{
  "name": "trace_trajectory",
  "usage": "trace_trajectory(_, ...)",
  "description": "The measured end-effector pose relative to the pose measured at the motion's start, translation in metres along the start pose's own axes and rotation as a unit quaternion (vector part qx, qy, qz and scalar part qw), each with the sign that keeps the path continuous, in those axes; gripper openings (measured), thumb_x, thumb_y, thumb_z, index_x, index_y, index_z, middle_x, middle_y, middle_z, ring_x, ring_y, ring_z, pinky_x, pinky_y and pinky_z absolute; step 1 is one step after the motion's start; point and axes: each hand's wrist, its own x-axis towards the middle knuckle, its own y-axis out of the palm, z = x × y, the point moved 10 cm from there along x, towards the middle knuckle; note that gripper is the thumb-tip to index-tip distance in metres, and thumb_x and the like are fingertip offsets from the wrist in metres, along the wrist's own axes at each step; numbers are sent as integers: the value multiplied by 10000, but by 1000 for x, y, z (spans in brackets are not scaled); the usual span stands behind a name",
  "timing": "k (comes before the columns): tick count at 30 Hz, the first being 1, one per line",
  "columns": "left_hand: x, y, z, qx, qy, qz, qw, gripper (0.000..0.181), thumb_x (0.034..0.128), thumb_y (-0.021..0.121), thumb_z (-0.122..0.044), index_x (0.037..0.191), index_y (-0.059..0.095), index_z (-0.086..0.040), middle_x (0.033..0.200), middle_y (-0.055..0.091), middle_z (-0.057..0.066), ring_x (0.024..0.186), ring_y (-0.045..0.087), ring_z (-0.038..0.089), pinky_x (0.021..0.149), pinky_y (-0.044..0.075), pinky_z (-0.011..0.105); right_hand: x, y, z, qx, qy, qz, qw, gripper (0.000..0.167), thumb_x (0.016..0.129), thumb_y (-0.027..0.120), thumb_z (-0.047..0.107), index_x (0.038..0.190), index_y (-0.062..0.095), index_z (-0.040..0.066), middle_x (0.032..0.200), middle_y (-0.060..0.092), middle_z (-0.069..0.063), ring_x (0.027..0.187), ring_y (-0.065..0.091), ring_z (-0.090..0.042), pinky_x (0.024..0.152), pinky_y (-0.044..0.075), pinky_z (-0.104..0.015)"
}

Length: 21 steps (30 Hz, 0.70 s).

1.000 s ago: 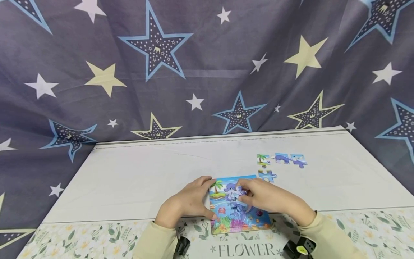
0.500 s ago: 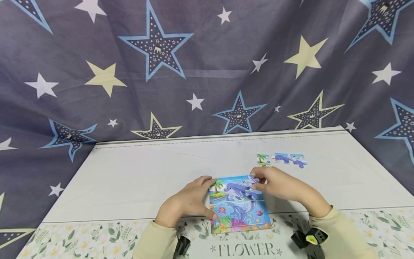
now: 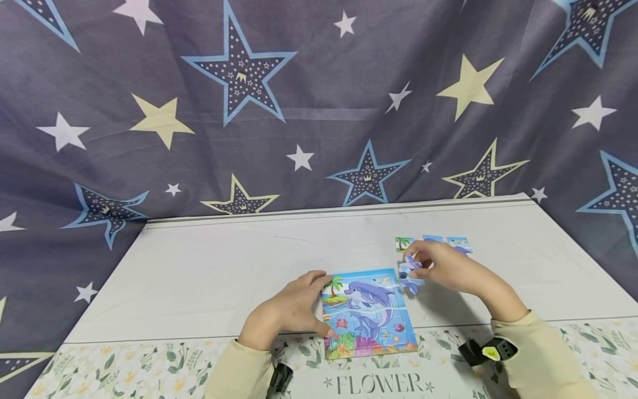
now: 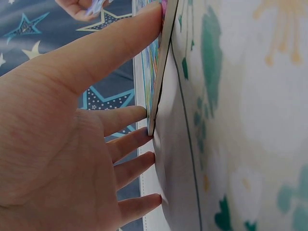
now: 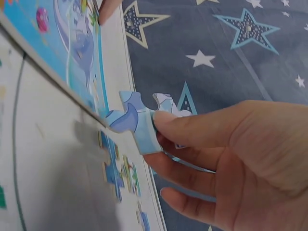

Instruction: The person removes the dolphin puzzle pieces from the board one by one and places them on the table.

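A square picture board (image 3: 369, 316) with dolphins, a palm tree and coral lies near the table's front. My left hand (image 3: 291, 310) rests at its left side, thumb over the near left part and straight fingers touching the edge and table in the left wrist view. To the right of the board, my right hand (image 3: 446, 266) pinches jigsaw puzzle pieces (image 5: 137, 122) between thumb and fingers, held above the table. A blue one with a dolphin part shows in front, a paler one behind; whether they are joined I cannot tell.
Loose puzzle pieces lie behind my right hand: a palm-tree piece (image 3: 404, 244), a dolphin piece (image 3: 432, 238) partly covered, and a light-blue piece (image 3: 459, 244). A blue piece (image 5: 110, 163) lies below the held ones. A star-patterned cloth (image 3: 319, 111) hangs behind the table.
My right hand has moved right and away from over the board, carrying the puzzle pieces, and uncovered the dolphin picture. The left hand and the board stay in place.
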Motion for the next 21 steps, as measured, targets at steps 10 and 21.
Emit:
trace_trajectory(10, -1, 0, -1, 0, 27, -43, 10000, 1051, 698, 899, -380, 1530, 347, -52, 1580, 277, 151, 1447, 267, 365, 1147, 263, 565, -4, -12, -32, 379, 325, -194, 9986, 299, 895, 689, -10, 1162, 554, -5, 767, 659, -6, 648, 538, -148, 582, 434, -305)
trace_trajectory(21, -2, -1, -2, -33, 74, -66, 9999, 1064, 687, 905, -382, 1525, 349, -38, 1573, 283, 165, 1440, 280, 367, 1141, 277, 564, -8, -22, -53, 120, 478, -264, 9984, 332, 892, 718, 45, 1193, 591, -17, 923, 689, -90, 847, 656, -246, 692, 531, -389)
